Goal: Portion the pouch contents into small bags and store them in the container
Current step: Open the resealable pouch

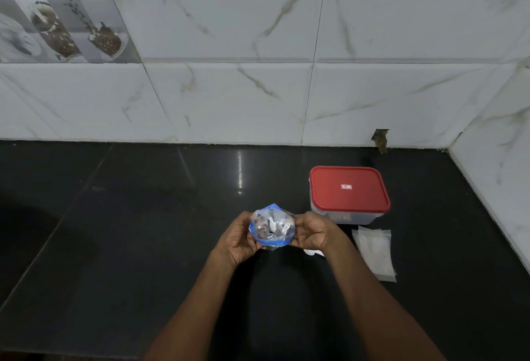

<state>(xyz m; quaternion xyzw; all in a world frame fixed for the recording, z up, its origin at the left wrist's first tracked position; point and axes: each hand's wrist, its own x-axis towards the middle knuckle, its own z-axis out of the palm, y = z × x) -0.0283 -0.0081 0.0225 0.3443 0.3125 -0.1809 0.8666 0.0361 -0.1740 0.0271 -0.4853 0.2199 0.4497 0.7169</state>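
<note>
A clear pouch with a blue rim (272, 228) is held above the black counter, its mouth spread wide and facing up at me. Brown and white pieces show inside it. My left hand (239, 238) pinches the pouch's left edge, and my right hand (311, 233) pinches its right edge. To the right stands a clear container (341, 214) closed by a red lid (348, 188). Several small clear bags (374, 250) lie flat in a stack in front of the container.
The black counter (143, 231) meets a marble-tiled wall at the back and another wall at the right. A small white object (312, 252) lies on the counter under my right wrist. A hole in the back tile (381, 137) sits above the container.
</note>
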